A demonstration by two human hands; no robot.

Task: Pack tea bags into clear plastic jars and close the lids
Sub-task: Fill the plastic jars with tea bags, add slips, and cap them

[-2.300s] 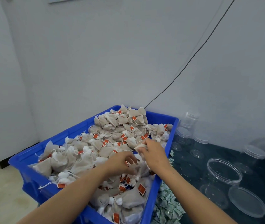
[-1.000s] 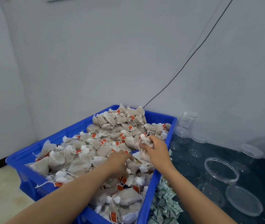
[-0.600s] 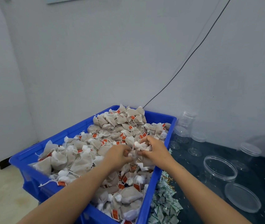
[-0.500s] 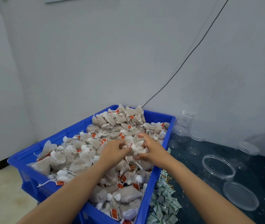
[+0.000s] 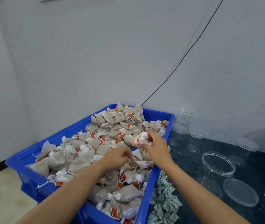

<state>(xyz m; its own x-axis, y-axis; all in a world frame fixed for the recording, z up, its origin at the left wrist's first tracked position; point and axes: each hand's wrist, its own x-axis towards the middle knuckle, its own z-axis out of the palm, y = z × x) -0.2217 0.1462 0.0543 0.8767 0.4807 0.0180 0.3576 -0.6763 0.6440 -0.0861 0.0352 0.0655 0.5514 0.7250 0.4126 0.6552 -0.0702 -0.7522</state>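
Tangling strings could drag extra tea bags [image 5: 86, 152] out of the bin [image 5: 154, 178] and onto the tabletop [image 5: 257, 159]. Left hand [image 5: 118, 156] digs among bags, its grip unclear; right hand [image 5: 154, 148] clutches a bunch above the bin's right edge. Open jar [image 5: 217, 165] waits right, well apart.

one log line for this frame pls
right hand: holds tea bags over blue crate | left hand: in pile, grip unclear | open jar: empty, lid beside

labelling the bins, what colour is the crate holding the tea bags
Bright blue: the crate, seen in the head view, its only view.
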